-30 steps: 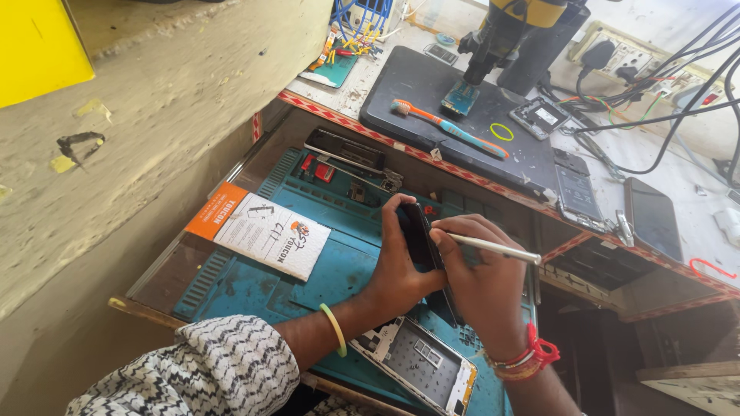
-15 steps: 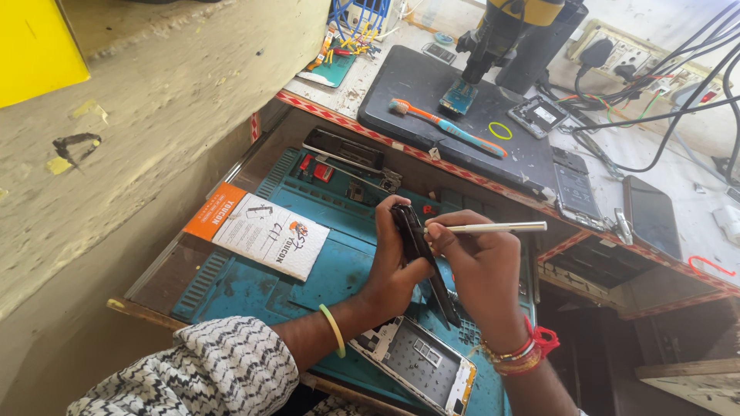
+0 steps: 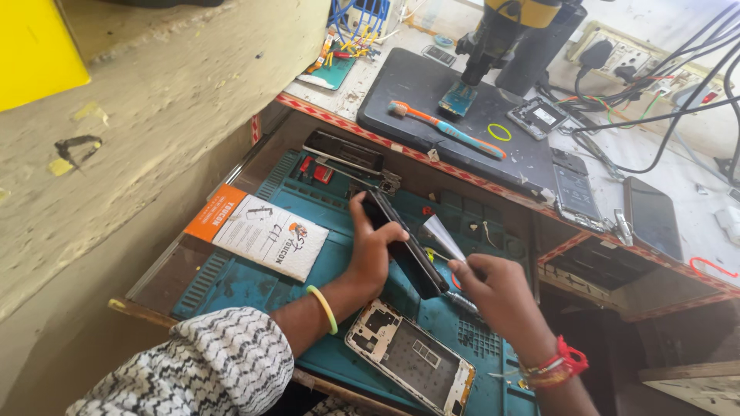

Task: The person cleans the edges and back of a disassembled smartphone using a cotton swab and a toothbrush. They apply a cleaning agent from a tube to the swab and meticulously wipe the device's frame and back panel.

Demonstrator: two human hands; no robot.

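My left hand [image 3: 368,248] grips a black phone [image 3: 411,254] and holds it tilted on its edge over the blue work mat [image 3: 247,289]. My right hand [image 3: 502,296] is just right of the phone. It pinches a pale, flat pry tool [image 3: 442,233] whose tip points at the phone's upper edge. A thin metal tool [image 3: 462,302] lies under the right hand on the mat. A stripped phone frame [image 3: 408,364] with its insides showing lies on the mat below both hands.
An orange and white booklet [image 3: 258,231] lies left on the mat. Behind it, a black pad [image 3: 420,92] carries an orange toothbrush [image 3: 447,127] under a microscope [image 3: 501,35]. Two phones [image 3: 574,189] [image 3: 653,217], cables and a power strip [image 3: 624,50] are at the right.
My right hand has drawn back to the right, off the phone, and the pale tool now points up-left. The left hand has turned the phone more onto its edge.
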